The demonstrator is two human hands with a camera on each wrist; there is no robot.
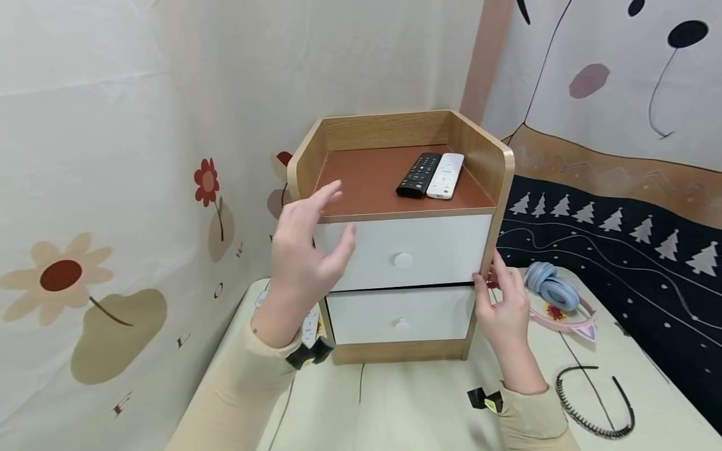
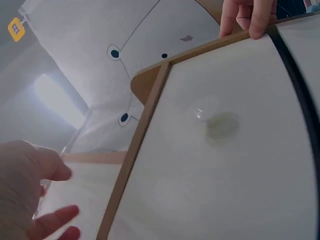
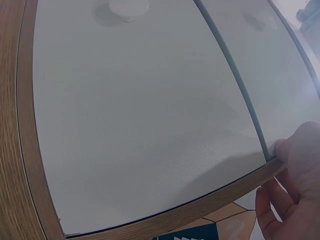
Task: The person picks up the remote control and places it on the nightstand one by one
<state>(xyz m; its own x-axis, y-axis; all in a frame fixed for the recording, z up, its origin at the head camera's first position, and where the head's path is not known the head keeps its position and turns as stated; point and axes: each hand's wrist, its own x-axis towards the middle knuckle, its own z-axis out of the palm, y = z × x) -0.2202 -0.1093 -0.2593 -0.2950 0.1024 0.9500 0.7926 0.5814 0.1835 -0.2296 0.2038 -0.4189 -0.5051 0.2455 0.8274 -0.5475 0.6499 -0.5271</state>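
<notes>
A small wooden drawer cabinet (image 1: 400, 352) with white drawer fronts stands upright on the table. Its upper drawer (image 1: 361, 254) and lower drawer (image 1: 361, 316) both have round white knobs. My right hand (image 1: 504, 307) holds the cabinet's right edge near the gap between the drawers, thumb on the front and fingers round the side. In the right wrist view, this hand (image 3: 302, 185) is at the wooden edge. My left hand (image 1: 307, 244) is raised by the upper left corner, thumb and fingers spread and holding nothing. The left wrist view shows this hand (image 2: 25, 185) beside the cabinet.
A black remote (image 1: 418, 176) and a white remote (image 1: 445, 176) lie on the cabinet's brown top. To the right are blue headphones (image 1: 553, 287), a pink cat-ear headband (image 1: 581, 329) and a black hairband (image 1: 598, 429). Printed curtains (image 1: 169, 207) hang behind the table.
</notes>
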